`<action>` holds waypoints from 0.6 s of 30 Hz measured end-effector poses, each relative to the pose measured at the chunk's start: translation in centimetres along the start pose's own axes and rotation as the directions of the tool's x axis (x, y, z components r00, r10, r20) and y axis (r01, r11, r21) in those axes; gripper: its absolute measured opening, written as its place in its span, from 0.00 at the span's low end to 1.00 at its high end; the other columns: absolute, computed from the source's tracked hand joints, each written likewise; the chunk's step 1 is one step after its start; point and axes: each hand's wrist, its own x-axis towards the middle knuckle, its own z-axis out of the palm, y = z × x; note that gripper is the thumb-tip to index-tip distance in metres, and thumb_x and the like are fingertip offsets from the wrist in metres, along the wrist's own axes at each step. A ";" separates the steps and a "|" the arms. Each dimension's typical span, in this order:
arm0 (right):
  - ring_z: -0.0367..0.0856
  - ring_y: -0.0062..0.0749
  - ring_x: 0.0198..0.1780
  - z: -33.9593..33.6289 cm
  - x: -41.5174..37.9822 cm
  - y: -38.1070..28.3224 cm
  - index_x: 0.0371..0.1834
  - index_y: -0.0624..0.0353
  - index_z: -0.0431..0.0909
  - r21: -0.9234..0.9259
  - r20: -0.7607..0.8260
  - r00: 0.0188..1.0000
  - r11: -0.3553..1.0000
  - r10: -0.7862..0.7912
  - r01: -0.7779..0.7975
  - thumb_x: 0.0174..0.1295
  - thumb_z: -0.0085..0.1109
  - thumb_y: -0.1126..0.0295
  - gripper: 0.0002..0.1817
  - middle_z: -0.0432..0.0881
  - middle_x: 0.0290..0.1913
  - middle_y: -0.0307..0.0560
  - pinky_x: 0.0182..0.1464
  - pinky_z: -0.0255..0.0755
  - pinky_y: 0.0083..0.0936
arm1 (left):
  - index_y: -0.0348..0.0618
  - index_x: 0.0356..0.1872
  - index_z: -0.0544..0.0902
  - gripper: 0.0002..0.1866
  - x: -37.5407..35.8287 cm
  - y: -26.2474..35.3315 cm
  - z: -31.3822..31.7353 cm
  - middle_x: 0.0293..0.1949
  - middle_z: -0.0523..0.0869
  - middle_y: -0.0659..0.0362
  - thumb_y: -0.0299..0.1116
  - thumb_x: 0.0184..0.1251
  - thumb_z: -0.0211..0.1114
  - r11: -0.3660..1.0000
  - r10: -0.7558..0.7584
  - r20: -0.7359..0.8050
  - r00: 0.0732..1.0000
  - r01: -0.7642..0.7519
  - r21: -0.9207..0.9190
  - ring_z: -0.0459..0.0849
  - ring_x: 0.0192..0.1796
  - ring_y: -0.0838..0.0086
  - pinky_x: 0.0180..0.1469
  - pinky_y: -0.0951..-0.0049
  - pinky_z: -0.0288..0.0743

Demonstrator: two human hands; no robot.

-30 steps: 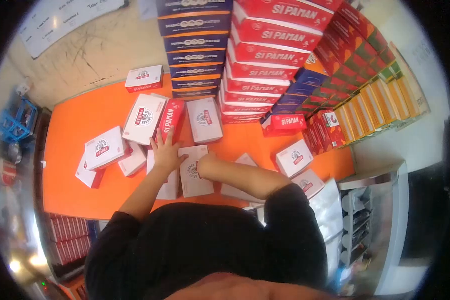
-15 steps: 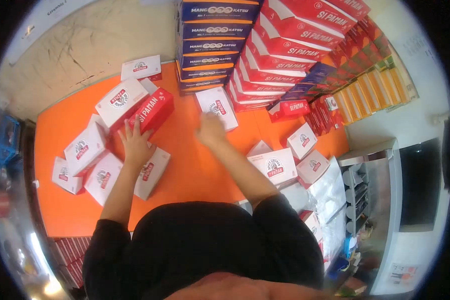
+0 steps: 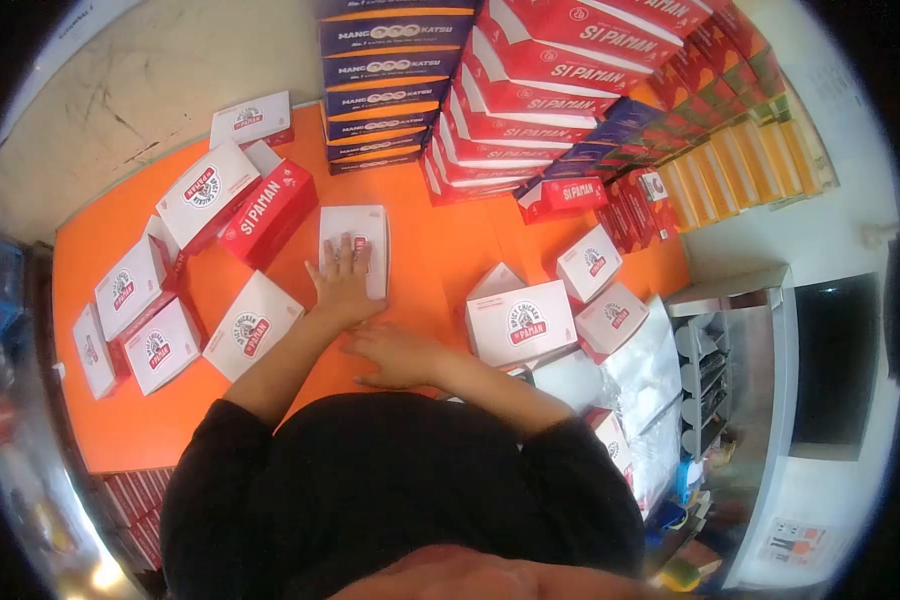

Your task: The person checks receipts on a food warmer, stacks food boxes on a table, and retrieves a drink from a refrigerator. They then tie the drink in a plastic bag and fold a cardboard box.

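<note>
My left hand lies with spread fingers on a white food box printed with a red and black logo. Close below it, my right hand hovers over or rests on the orange table with its fingers stretched out; nothing shows in it. To the left sit a white box and a red-sided box lettered SI PAMAN. More white boxes cluster further left.
Tall stacks of purple boxes and red boxes stand at the back. Yellow boxes line the back right. Another white box group sits at right beside a plastic sheet. The orange table lies beneath.
My left hand has moved right, from the left pile to a white box. My right hand has come down and back toward my body. That white box now sits further left and nearer.
</note>
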 end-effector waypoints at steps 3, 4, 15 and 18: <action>0.51 0.56 0.73 -4.0 -5.7 0.4 0.66 0.55 0.65 -0.101 -0.223 0.975 0.994 0.009 -0.032 0.53 0.66 0.57 0.36 0.57 0.71 0.59 0.72 0.46 0.48 | 0.58 0.75 0.44 0.53 0.1 1.1 -1.3 0.76 0.37 0.55 0.55 0.50 0.66 0.992 0.084 0.053 0.995 -0.089 0.095 0.34 0.76 0.49 0.65 0.25 0.38; 0.49 0.57 0.74 -5.5 -8.0 1.0 0.67 0.53 0.65 -0.162 -0.274 0.962 0.985 0.005 -0.051 0.51 0.68 0.58 0.38 0.56 0.72 0.60 0.73 0.44 0.50 | 0.58 0.75 0.45 0.48 0.1 1.5 -2.0 0.77 0.39 0.58 0.46 0.56 0.63 0.977 0.150 0.133 0.980 -0.167 0.133 0.35 0.77 0.52 0.66 0.27 0.37; 0.37 0.59 0.76 -6.7 -16.1 7.7 0.74 0.33 0.51 -0.471 -0.153 0.931 0.803 0.333 -0.364 0.34 0.79 0.56 0.59 0.46 0.75 0.56 0.73 0.34 0.59 | 0.65 0.73 0.52 0.42 10.1 0.2 -2.6 0.76 0.47 0.63 0.28 0.57 0.59 0.976 0.141 -0.145 0.979 -0.113 0.187 0.41 0.77 0.55 0.70 0.33 0.38; 0.45 0.59 0.74 -9.1 -15.0 7.0 0.73 0.36 0.54 -0.460 -0.088 0.936 0.820 0.342 -0.342 0.36 0.78 0.57 0.56 0.52 0.72 0.56 0.73 0.37 0.57 | 0.67 0.73 0.51 0.44 11.8 -0.6 -2.6 0.76 0.45 0.64 0.29 0.55 0.62 0.965 0.183 -0.191 0.964 -0.139 0.223 0.39 0.77 0.57 0.71 0.36 0.35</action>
